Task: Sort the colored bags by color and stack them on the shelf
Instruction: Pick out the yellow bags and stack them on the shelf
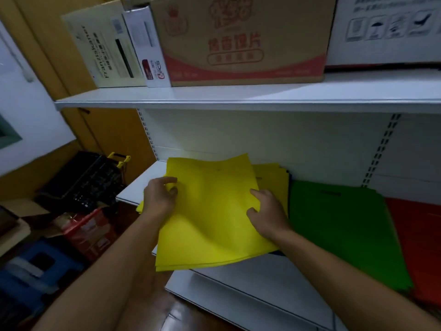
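A stack of flat yellow bags (212, 211) lies on the white shelf board (253, 275), its front edge hanging over the board's rim. My left hand (158, 197) grips the stack's left edge, fingers curled over it. My right hand (267, 216) holds the right edge of the top bags, thumb on top. More yellow bags (274, 177) lie beneath, toward the back. To the right sits a green stack (341, 228), then a red stack (415, 237) at the frame's edge.
The upper shelf (238, 96) carries a large cardboard box (241, 39) and smaller boxes (112, 44). Left of the shelving, on the floor, are a black crate (81, 180), a red basket (88, 230) and a blue stool (35, 266).
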`<state>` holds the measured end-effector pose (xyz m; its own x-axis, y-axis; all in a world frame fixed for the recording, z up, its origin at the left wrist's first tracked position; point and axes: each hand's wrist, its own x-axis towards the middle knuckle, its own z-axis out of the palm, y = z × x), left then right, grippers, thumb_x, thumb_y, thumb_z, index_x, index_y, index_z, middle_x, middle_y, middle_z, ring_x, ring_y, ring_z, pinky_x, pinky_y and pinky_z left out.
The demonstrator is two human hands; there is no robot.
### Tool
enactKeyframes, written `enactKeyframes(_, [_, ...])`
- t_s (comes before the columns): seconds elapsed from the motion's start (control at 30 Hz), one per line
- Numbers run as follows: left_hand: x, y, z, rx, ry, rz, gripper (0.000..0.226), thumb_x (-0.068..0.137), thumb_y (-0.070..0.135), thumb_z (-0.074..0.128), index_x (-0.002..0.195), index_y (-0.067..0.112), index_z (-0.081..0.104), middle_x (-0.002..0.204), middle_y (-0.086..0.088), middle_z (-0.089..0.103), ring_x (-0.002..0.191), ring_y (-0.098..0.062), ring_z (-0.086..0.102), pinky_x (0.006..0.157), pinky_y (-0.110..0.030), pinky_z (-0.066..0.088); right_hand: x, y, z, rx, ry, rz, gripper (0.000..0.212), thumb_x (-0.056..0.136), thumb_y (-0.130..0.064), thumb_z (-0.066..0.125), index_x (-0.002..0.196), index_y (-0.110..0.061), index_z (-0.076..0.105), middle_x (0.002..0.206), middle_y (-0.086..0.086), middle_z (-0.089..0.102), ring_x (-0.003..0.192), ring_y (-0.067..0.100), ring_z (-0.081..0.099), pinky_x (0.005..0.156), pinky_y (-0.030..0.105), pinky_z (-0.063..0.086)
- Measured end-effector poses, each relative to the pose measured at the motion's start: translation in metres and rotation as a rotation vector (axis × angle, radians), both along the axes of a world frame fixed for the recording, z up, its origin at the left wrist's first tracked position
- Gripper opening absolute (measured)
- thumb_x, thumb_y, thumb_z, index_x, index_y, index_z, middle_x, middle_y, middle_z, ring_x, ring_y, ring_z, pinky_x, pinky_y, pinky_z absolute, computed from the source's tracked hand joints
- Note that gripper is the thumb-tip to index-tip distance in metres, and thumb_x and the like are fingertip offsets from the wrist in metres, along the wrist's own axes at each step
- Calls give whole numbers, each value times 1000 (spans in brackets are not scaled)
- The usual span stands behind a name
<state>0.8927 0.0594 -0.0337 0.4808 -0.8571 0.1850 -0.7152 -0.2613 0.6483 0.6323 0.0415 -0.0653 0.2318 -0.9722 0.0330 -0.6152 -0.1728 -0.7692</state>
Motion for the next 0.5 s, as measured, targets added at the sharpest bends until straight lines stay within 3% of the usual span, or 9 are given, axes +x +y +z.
enactKeyframes(0.07, [26,-16,-5,29,-37,-21,32,88,9,64,119,11,67,126,-18,61,109,-38,59,94,-45,48,20,-10,-5,12,0,12,55,94,-11,53,147,-9,37,150,10,35,138,25,36,106,28,31])
enactKeyframes(0.17, [54,-43,-13,76,-33,-79,39,87,9,65,126,5,62,143,-14,48,124,-35,50,103,-45,42,47,-32,-12,37,10,10,56,96,-13,54,148,-10,35,152,10,32,139,26,34,107,31,32])
enactKeyframes(0.33, [85,-86,-19,136,26,-91,52,88,10,64,136,1,49,151,-12,37,130,-36,43,105,-48,40,89,-79,-27,49,43,43,57,94,-17,58,147,-11,37,152,8,33,138,25,36,108,30,32])
enactKeyframes(0.5, [124,-120,-29,165,-28,-70,52,86,-4,57,137,0,48,153,-12,32,134,-34,39,102,-40,40,130,-120,-41,58,108,101,58,94,-25,59,147,-13,38,152,8,35,136,24,38,108,32,35])
